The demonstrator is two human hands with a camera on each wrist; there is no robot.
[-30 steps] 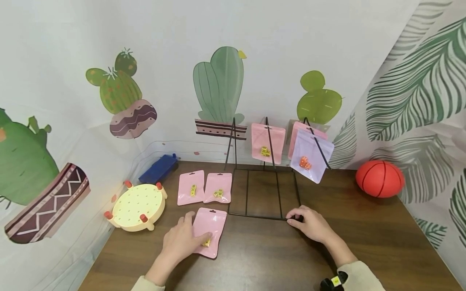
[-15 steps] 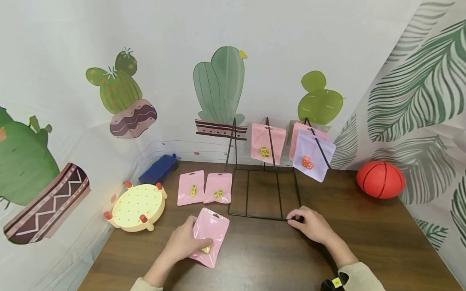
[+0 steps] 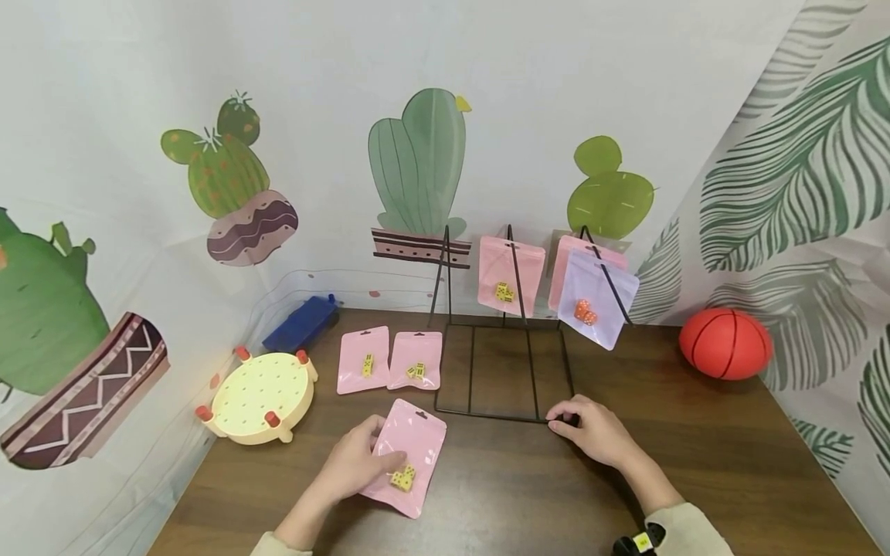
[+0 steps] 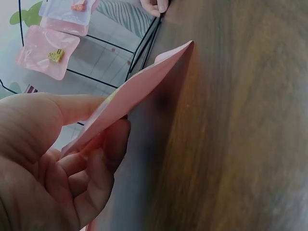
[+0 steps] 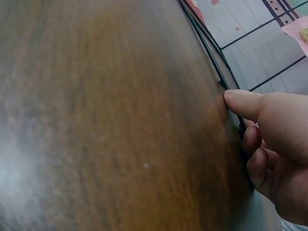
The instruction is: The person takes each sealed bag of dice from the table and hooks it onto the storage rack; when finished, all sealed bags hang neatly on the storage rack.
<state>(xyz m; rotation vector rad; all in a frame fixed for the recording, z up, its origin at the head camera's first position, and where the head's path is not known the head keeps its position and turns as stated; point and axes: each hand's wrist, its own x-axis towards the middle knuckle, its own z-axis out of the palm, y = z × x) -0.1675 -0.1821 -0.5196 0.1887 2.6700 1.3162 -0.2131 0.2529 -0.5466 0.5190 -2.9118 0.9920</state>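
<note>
While the brown wood-grain table [image 3: 501,483] bears the black wire display rack [image 3: 490,415], the right hand [image 3: 591,432] pinches the rack's near right corner between thumb and curled fingers; in front of the rack's near left corner, the left hand [image 3: 356,463] grips a glossy pink plastic pouch [image 3: 421,444], thumb on its face, fingers curled behind. Since pink and lavender plastic pouches [image 3: 492,270] hang from the rack's middle and right prongs, the step looks like picking up another; the next move probably calls for lifting its punched slot [image 3: 420,415] onto the rack's left prong [image 3: 436,292] without trapping the small yellow spotted dice [image 3: 402,479] inside under the thumb.
</note>
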